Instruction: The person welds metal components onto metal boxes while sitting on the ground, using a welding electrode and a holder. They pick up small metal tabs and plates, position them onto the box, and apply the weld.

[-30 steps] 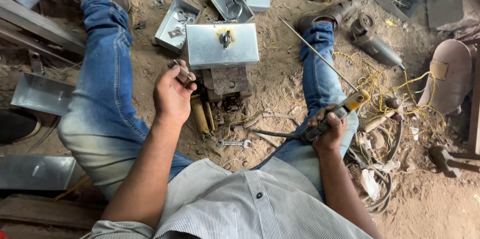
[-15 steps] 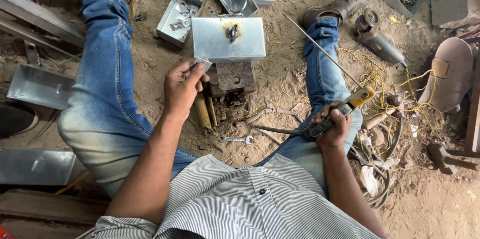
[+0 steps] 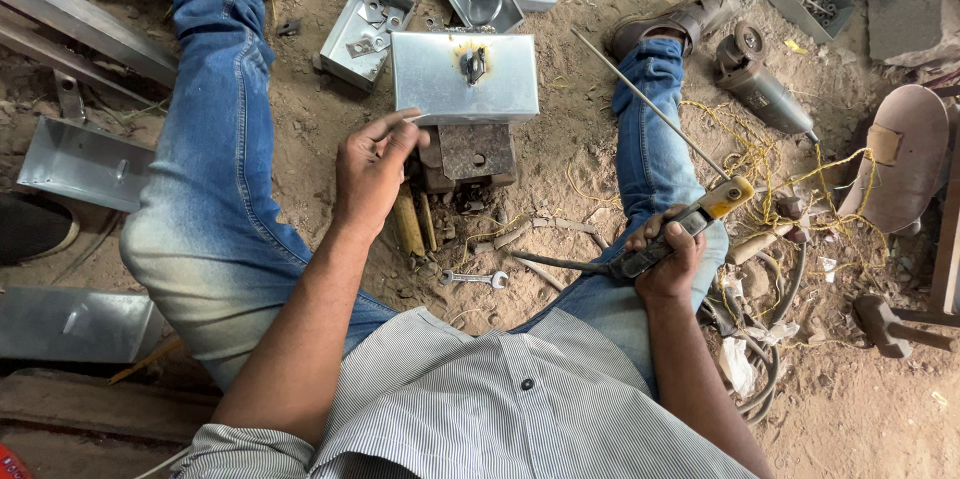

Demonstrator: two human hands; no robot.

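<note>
Squarely set, grey metal box (image 3: 465,79), welded latch (image 3: 473,64)

The metal box (image 3: 465,79) is shiny grey w/ a small latch in the middle and a burnt yellow spot round it. It sits flat on a rusty block on the sandy ground, btwn the legs. The welding holder (image 3: 680,229) is dark w/ a yellow tip; its thin rod (image 3: 645,104) sticks up-left, slanted.
</note>
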